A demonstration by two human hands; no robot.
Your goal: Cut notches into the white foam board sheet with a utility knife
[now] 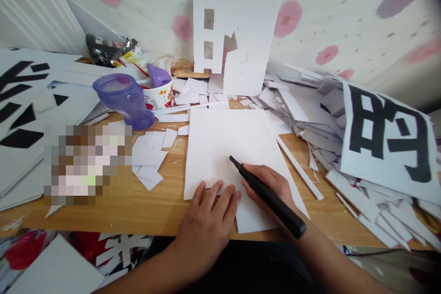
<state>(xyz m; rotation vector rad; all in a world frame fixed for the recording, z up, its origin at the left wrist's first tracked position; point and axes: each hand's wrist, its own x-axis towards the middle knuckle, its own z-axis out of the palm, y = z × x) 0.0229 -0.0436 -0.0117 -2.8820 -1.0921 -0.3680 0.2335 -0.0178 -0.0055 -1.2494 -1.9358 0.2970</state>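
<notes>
A white sheet of foam board [227,142] lies flat on the wooden desk [151,211] in front of me. My left hand [206,220] presses on its near edge with fingers spread flat. My right hand [272,188] is closed around a black utility knife [268,197], its tip touching the sheet near the middle of the near half. A cut line runs from the tip toward me.
White offcuts pile up at the right with a board bearing a black character [386,138]. A purple cup [124,98], a snack tub [160,94] and cut boards [237,36] leaning on the wall stand behind. Lettered sheets [24,101] lie left.
</notes>
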